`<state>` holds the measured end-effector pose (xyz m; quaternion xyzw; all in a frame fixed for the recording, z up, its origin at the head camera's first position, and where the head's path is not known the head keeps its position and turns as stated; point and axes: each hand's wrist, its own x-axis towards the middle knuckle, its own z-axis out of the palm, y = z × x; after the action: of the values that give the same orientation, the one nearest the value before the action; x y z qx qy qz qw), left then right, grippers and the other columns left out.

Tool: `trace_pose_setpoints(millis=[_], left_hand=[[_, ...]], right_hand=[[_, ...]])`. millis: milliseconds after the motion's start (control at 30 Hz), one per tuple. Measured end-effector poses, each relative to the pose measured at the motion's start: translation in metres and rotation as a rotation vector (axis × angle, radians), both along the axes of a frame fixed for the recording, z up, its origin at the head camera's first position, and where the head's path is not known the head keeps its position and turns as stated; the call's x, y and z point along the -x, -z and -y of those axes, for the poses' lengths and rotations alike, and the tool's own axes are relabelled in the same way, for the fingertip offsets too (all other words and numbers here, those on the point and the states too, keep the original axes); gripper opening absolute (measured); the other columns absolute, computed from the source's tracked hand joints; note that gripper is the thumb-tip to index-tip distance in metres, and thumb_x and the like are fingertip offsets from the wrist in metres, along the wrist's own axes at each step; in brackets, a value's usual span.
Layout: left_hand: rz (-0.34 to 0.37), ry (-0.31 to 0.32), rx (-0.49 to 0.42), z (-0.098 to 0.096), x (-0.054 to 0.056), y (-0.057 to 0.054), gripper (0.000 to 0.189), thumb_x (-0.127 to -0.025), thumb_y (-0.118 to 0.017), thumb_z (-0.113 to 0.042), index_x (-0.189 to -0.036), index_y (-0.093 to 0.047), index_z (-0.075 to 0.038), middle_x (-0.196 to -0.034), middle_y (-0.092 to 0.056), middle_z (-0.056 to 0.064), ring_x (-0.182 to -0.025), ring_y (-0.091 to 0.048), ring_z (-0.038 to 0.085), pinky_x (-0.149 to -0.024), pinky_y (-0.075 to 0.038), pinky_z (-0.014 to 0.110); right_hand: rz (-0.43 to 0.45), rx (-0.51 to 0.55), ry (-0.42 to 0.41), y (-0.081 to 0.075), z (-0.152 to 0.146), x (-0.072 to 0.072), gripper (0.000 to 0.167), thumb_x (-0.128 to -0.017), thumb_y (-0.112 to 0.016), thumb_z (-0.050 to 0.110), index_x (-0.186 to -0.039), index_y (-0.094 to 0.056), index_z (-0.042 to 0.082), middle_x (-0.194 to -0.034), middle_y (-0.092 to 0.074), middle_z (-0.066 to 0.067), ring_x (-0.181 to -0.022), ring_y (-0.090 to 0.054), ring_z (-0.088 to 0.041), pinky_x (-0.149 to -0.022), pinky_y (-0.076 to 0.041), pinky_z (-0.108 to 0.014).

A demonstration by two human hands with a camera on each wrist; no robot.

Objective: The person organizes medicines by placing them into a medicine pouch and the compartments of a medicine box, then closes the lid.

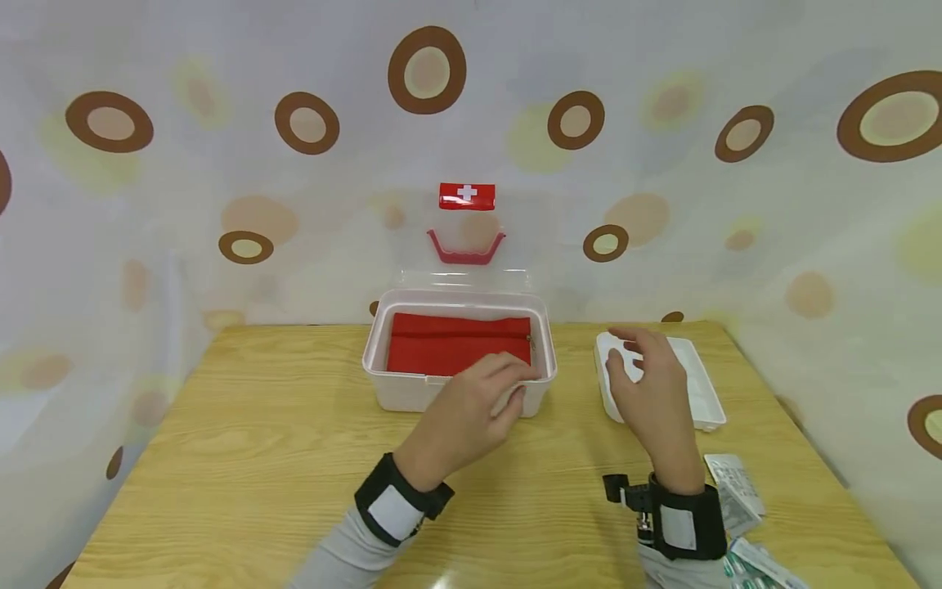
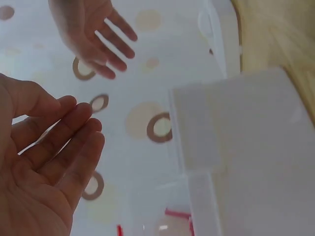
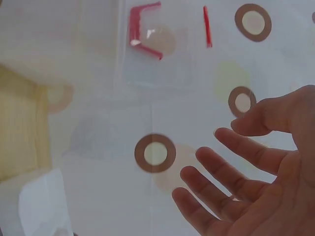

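A white plastic box [image 1: 401, 393] stands at the table's far middle, with a red zippered pouch [image 1: 441, 348] inside. Its clear lid is raised behind it, carrying a pink-red handle [image 1: 465, 258] and a red label with a white cross [image 1: 482, 202]. My left hand [image 1: 471, 409] hovers by the box's front right corner, fingers loosely bent and holding nothing; the left wrist view shows the hand [image 2: 54, 157] apart from the box wall. Over a shallow white tray [image 1: 702, 393] is my right hand [image 1: 651, 393], fingers spread and the palm [image 3: 275, 196] bare.
On the right side of the table lie a silver blister pack [image 1: 738, 478], a clear packet [image 1: 736, 514] and a green-and-white blister pack [image 1: 758, 566], partly behind the right wrist strap. A patterned cloth [image 1: 515, 164] hangs close behind the table and at its sides.
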<state>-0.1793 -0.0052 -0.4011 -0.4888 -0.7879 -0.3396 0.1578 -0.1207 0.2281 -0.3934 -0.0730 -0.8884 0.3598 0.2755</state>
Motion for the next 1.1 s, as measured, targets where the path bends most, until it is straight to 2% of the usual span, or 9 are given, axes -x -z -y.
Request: trace_pose_setpoints(millis=[67, 167, 333, 567, 667, 767, 933, 1100], left_hand=[[-0.029, 0.031, 0.064, -0.018, -0.01, 0.008, 0.028, -0.097, -0.064, -0.01, -0.124, -0.069, -0.009, -0.122, -0.067, 0.001, -0.11, -0.063, 0.011, -0.097, -0.05, 0.02], [-0.001, 0.057, 0.173, -0.038, -0.015, 0.02, 0.036, -0.097, -0.065, -0.015, -0.133, -0.063, -0.009, -0.129, -0.064, 0.001, -0.117, -0.062, 0.011, -0.1, -0.048, 0.019], [0.074, 0.041, 0.337, -0.066, -0.014, 0.04, 0.045, -0.101, -0.061, -0.021, -0.143, -0.056, -0.008, -0.141, -0.057, 0.001, -0.128, -0.057, 0.01, -0.105, -0.044, 0.02], [0.089, -0.005, 0.523, -0.101, -0.014, 0.059, 0.047, -0.1, -0.059, -0.024, -0.146, -0.055, -0.011, -0.15, -0.051, 0.001, -0.13, -0.055, 0.017, -0.105, -0.046, 0.024], [0.109, -0.041, 0.55, -0.113, -0.012, 0.065, 0.047, -0.099, -0.059, -0.022, -0.145, -0.056, -0.012, -0.152, -0.049, 0.001, -0.132, -0.054, 0.019, -0.104, -0.048, 0.027], [0.112, -0.093, 0.554, -0.123, -0.008, 0.069, 0.045, -0.097, -0.062, -0.02, -0.141, -0.059, -0.013, -0.149, -0.052, 0.002, -0.127, -0.057, 0.021, -0.1, -0.051, 0.029], [0.129, -0.151, 0.525, -0.133, 0.001, 0.077, 0.036, -0.097, -0.065, -0.018, -0.132, -0.065, -0.012, -0.132, -0.062, 0.003, -0.11, -0.062, 0.02, -0.089, -0.054, 0.029], [0.213, -0.136, 0.475, -0.143, 0.006, 0.078, 0.015, -0.096, -0.066, -0.012, -0.107, -0.075, -0.008, -0.105, -0.065, 0.001, -0.088, -0.062, 0.012, -0.077, -0.052, 0.022]], right_hand=[[0.039, -0.015, 0.017, 0.003, -0.019, -0.007, 0.034, -0.1, -0.054, 0.008, -0.132, -0.061, -0.001, -0.126, -0.056, -0.025, -0.117, -0.056, -0.043, -0.095, -0.048, -0.059], [0.088, -0.025, 0.044, 0.009, -0.043, -0.015, 0.037, -0.101, -0.053, 0.01, -0.135, -0.058, -0.002, -0.13, -0.054, -0.029, -0.119, -0.053, -0.046, -0.095, -0.047, -0.06], [0.193, -0.02, 0.087, 0.018, -0.077, -0.026, 0.047, -0.103, -0.049, 0.017, -0.146, -0.048, -0.002, -0.141, -0.045, -0.034, -0.126, -0.047, -0.054, -0.095, -0.042, -0.065], [0.307, 0.054, 0.182, 0.024, -0.11, -0.041, 0.058, -0.105, -0.044, 0.025, -0.155, -0.034, -0.003, -0.148, -0.038, -0.037, -0.131, -0.042, -0.059, -0.099, -0.04, -0.068], [0.357, 0.087, 0.214, 0.028, -0.122, -0.046, 0.061, -0.106, -0.042, 0.028, -0.157, -0.029, -0.002, -0.15, -0.036, -0.037, -0.133, -0.041, -0.059, -0.098, -0.039, -0.07], [0.404, 0.119, 0.228, 0.033, -0.131, -0.05, 0.062, -0.106, -0.041, 0.029, -0.158, -0.025, -0.001, -0.153, -0.033, -0.037, -0.135, -0.039, -0.059, -0.099, -0.038, -0.07], [0.53, 0.142, 0.166, 0.044, -0.137, -0.047, 0.066, -0.108, -0.038, 0.032, -0.16, -0.018, -0.002, -0.156, -0.026, -0.038, -0.139, -0.034, -0.058, -0.102, -0.039, -0.068], [0.589, 0.167, 0.105, 0.051, -0.139, -0.041, 0.07, -0.107, -0.038, 0.034, -0.16, -0.012, -0.004, -0.156, -0.023, -0.04, -0.14, -0.031, -0.059, -0.106, -0.038, -0.066]])
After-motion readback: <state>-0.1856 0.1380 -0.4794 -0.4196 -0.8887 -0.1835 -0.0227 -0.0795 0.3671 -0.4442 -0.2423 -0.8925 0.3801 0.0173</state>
